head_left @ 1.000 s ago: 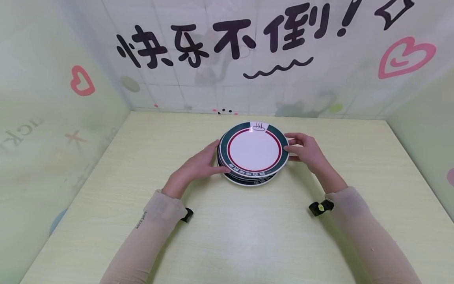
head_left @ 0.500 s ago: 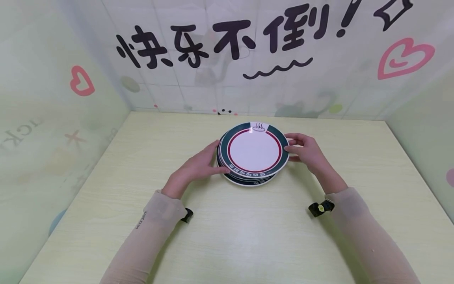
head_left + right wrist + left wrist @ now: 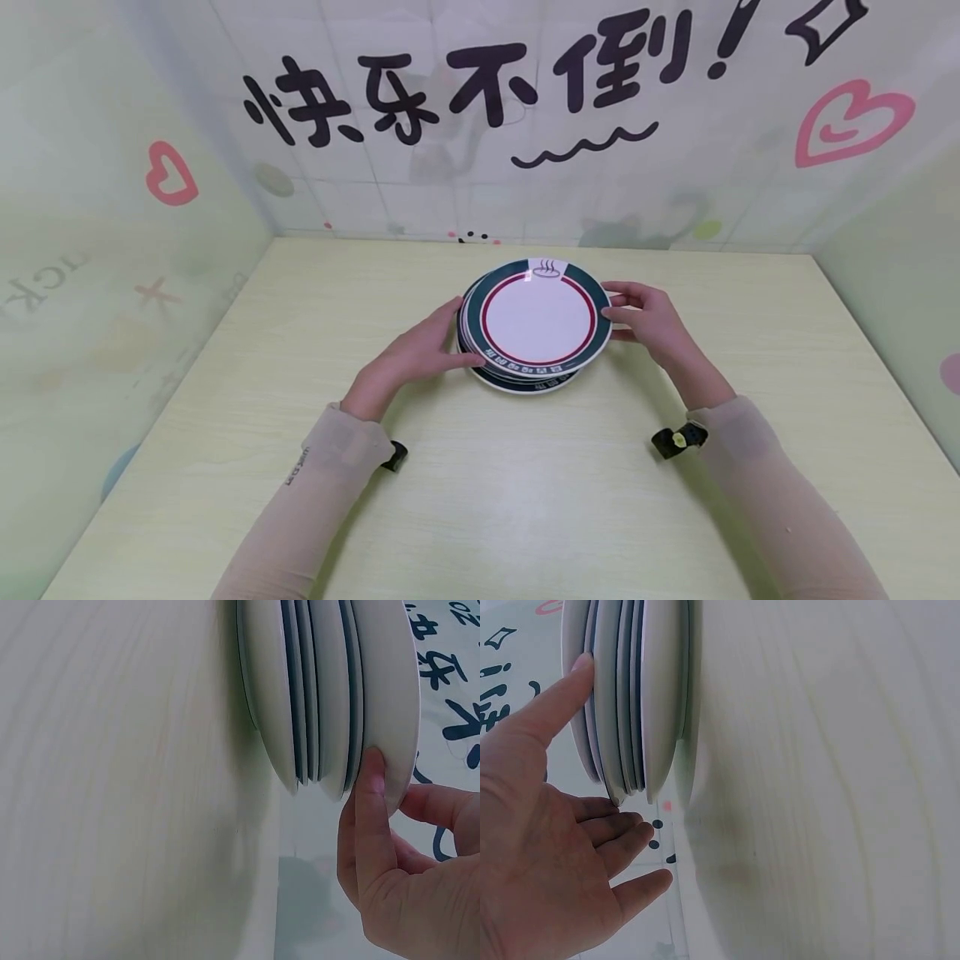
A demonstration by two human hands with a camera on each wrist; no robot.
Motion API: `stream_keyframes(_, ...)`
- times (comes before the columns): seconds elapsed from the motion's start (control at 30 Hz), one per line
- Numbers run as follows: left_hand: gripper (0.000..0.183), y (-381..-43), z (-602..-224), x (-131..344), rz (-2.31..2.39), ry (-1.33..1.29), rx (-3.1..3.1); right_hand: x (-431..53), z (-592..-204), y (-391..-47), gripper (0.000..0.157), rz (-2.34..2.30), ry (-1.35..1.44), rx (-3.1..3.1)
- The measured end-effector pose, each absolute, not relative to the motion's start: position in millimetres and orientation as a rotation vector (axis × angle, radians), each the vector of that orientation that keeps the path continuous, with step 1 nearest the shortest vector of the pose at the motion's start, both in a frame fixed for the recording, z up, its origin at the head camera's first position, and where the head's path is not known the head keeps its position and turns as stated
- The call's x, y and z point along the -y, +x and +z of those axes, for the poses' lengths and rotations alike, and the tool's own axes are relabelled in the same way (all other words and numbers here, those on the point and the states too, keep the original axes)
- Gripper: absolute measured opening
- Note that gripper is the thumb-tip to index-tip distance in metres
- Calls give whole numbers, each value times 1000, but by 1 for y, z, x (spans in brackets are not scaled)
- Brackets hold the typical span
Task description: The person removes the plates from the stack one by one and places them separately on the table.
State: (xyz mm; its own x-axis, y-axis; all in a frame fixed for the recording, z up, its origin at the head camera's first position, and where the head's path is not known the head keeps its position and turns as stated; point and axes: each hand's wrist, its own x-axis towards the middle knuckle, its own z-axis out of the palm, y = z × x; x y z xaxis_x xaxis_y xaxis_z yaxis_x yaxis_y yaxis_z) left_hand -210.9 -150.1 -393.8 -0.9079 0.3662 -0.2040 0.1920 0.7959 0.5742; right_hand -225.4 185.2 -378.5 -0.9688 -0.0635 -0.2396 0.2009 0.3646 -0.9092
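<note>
The left hand (image 3: 412, 350), left of the plate stack (image 3: 630, 697), is loosely spread, thumb against the rims; the right hand (image 3: 651, 321), at the stack's right, pinches the top plate (image 3: 537, 321) by its edge. The plates look stiff, slick and breakable (glossy ceramic, probably), heavy together, and best held under the flared rim. The top one is round, white-centred, red-ringed, green-bordered. Beneath the stack lies the pale, wood-grained bench (image 3: 517, 492).

Top plate (image 3: 538, 321): white centre, red ring, dark-green rim. Tabletop (image 3: 495, 492): pale-yellow wood grain. Sleeves (image 3: 300, 517): beige.
</note>
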Motion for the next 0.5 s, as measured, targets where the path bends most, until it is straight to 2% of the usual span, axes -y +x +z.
stream_keyframes(0.5, 109, -210, -393, 150, 821, 420, -2677, -188, -377, -223, 50, -1694, 144, -2385)
